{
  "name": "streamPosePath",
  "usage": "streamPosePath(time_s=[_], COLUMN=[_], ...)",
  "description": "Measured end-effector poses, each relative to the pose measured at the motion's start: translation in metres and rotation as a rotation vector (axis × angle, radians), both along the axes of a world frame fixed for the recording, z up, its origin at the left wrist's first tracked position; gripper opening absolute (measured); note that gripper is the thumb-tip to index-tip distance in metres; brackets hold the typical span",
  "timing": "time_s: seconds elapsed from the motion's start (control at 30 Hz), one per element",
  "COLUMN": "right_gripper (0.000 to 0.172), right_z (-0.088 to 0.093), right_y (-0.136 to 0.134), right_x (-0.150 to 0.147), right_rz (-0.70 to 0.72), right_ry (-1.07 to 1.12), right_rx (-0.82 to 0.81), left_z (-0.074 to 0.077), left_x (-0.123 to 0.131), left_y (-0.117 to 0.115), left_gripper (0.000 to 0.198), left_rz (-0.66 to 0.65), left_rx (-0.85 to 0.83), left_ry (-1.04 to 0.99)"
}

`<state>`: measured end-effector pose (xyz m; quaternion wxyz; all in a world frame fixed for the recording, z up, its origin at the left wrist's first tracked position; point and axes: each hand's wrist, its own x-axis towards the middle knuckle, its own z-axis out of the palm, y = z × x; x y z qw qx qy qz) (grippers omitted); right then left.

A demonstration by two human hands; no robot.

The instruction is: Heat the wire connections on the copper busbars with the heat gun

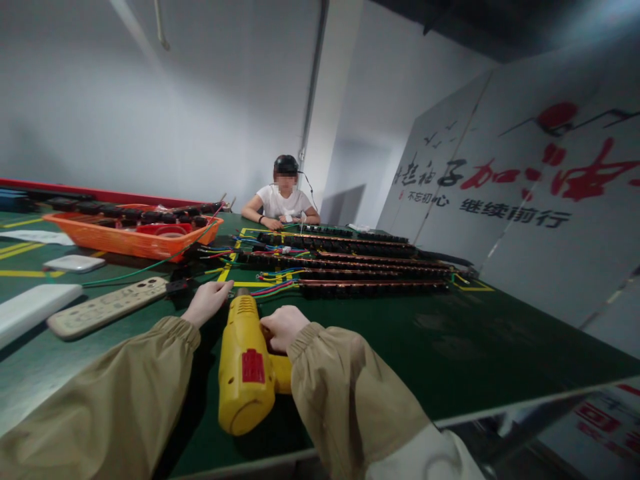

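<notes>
A yellow heat gun [241,380] with a red patch points away from me, its nozzle toward the wires on the green table. My right hand [286,327] is closed at its right side, by the handle, which runs partly under my sleeve; the fingertips are mostly hidden. My left hand [210,301] is closed in a pinch just left of the nozzle. Whatever lies between those fingertips is too small to make out. Coloured wires [274,288] run from beside the nozzle to a long black strip [373,288] with copper edging.
Several similar strips [350,261] lie further back. On the left are a beige power strip [113,307], a white box [37,310], a white flat device [75,263] and an orange basket [125,241] of black parts. A person [284,200] sits at the far side.
</notes>
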<state>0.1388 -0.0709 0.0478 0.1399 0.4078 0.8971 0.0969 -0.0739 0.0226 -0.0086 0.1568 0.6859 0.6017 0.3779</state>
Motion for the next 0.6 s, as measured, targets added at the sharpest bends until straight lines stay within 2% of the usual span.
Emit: streamPosePath(time_s=[0.17, 0.47, 0.6], right_gripper=[0.028, 0.031, 0.034], right_z=[0.000, -0.003, -0.004], right_y=[0.000, 0.001, 0.000], right_x=[-0.017, -0.015, -0.011], right_rz=[0.074, 0.069, 0.057], right_ry=[0.012, 0.046, 0.058], right_rx=[0.004, -0.008, -0.028], left_z=[-0.002, 0.003, 0.001], left_x=[-0.002, 0.001, 0.001], left_y=[0.005, 0.001, 0.002], left_gripper=[0.058, 0.056, 0.055], left_rz=[0.005, 0.025, -0.012], left_rx=[-0.031, -0.039, -0.014], left_ry=[-0.063, -0.065, -0.074])
